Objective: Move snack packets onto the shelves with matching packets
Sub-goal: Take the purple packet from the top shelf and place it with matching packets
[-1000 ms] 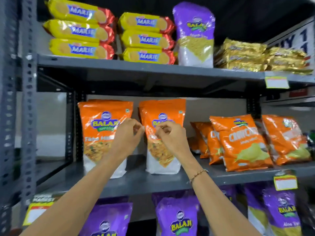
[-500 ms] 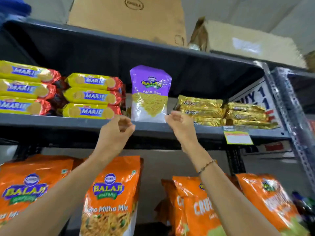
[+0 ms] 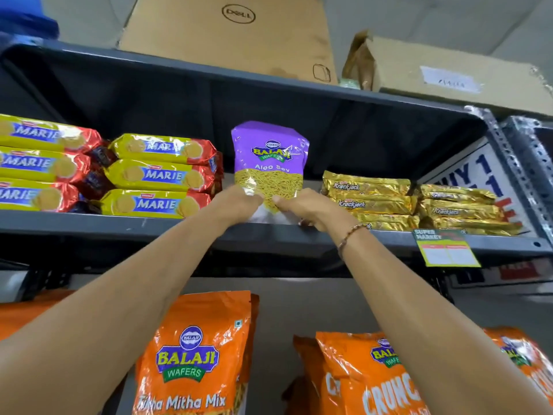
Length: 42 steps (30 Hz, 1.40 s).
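A purple Balaji Aloo Sev packet [image 3: 269, 163] stands upright on the upper grey shelf [image 3: 89, 224], between stacked yellow Marie biscuit packs [image 3: 161, 175] and gold Krackjack packs [image 3: 371, 199]. My left hand [image 3: 236, 203] grips the packet's lower left corner. My right hand [image 3: 305, 206] grips its lower right corner. Both hands cover the packet's white bottom part. On the shelf below stand orange packets: a Tikha Mitha Mix [image 3: 194, 354] and a Crunchex one [image 3: 377, 375].
Cardboard boxes [image 3: 233, 34] lie on the top board above. A green price tag [image 3: 446, 248] hangs off the upper shelf's front edge at the right. A perforated metal upright [image 3: 514, 166] bounds the rack on the right.
The view tilted up from the orange-packet shelf to the upper shelf. Both hands rose from the orange packet, reached the purple Aloo Sev packet and closed on its lower corners.
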Tool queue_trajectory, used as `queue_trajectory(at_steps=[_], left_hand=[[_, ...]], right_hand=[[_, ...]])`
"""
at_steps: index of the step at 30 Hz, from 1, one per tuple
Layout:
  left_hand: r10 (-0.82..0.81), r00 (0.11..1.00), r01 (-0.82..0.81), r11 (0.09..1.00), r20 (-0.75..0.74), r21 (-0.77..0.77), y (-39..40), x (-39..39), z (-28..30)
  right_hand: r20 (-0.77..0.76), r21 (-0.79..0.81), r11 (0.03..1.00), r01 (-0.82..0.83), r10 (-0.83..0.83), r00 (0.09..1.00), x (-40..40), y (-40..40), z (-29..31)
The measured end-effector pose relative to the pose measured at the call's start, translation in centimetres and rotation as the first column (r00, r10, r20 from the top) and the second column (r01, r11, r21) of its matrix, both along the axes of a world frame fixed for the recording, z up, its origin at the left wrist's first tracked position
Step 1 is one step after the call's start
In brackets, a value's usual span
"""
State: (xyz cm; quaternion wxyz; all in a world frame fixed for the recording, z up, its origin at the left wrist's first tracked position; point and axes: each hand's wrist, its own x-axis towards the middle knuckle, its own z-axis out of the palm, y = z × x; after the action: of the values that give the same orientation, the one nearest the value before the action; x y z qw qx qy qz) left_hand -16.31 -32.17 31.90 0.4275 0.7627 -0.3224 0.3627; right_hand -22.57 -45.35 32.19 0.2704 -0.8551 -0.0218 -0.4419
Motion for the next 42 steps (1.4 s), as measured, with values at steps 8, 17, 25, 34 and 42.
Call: queue_trajectory(at_steps=[8,17,25,34,42], left_hand=[[-0.135,0.978,0.134,0.991,-0.159,-0.014,0.9,-0.6,0.5],[-0.556,0.792,0.490,0.826,-0.252,-0.280,2.4,-3.7,0.1],[-0.623,0.755,0.558,0.774,-0.204,-0.301,5.4,-8.4,-4.6],[-0.693,0.689,0.596,0.708,-0.211,-0.380,9.5,-12.7,-15.2],[-0.666,0.699,0.524,0.725,-0.261,-0.447,11.3,-14.6,-26.9]], right_hand=[[0.099,0.194,0.955,-0.226,0.210,0.973,-0.3,-1.2,-0.2],[0.314,0.165,0.934,-0.315,0.253,0.915,-4.3,-1.7,-1.1],[0.335,0.185,0.938,-0.292,0.219,0.916,-8.9,0.4,-4.8],[0.269,0.293,0.913,-0.282,0.205,0.941,-14.8,4.8,-15.1],[0.232,0.410,0.868,-0.280,0.197,0.952,-17.1,6.8,-26.6]])
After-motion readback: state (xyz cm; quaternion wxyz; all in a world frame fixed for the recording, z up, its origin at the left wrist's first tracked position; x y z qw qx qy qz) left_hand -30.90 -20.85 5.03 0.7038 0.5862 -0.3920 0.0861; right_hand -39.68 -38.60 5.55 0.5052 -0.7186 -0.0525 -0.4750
